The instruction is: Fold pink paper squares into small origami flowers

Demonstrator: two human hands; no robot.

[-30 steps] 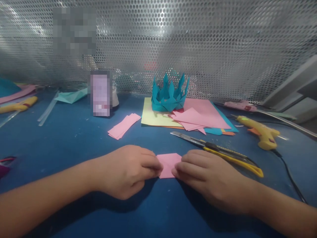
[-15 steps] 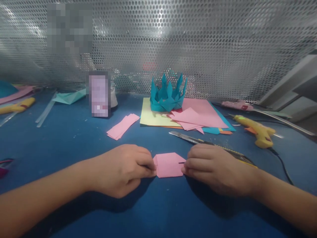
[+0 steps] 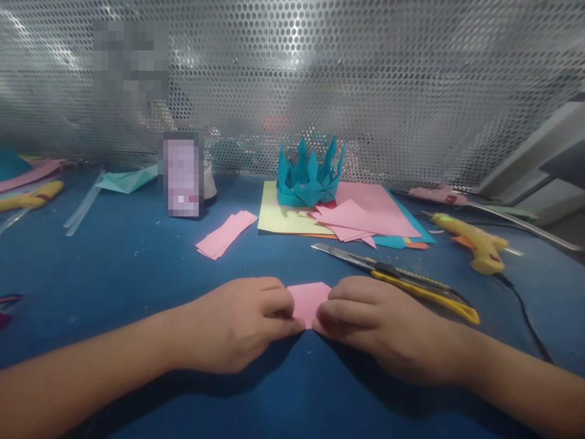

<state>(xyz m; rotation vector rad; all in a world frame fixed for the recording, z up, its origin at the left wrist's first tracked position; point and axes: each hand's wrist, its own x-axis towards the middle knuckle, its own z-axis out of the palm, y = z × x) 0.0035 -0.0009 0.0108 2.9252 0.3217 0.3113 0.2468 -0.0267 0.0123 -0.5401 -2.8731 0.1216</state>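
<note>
A small folded piece of pink paper [image 3: 311, 299] lies on the blue table between my hands. My left hand [image 3: 237, 323] is closed at its left side, thumb and fingers pinching the lower left edge. My right hand [image 3: 379, 323] pinches the lower right edge, its fingertips close to the left thumb. Both hands cover the paper's sides, so its folds there are hidden. Just behind my right hand rests a yellow and black utility knife [image 3: 402, 280], blade out and pointing left.
A blue paper crown [image 3: 311, 183] stands on stacked coloured paper [image 3: 393, 213]. Pink paper strips [image 3: 227, 235] lie to its left, near a propped phone [image 3: 183, 177]. At right is a yellow glue gun [image 3: 479, 244] with a cord. A perforated metal panel [image 3: 388, 91] closes off the back.
My hands have moved closer together along the pink paper's lower edge, covering more of it. My right hand has shifted left, exposing more of the utility knife.
</note>
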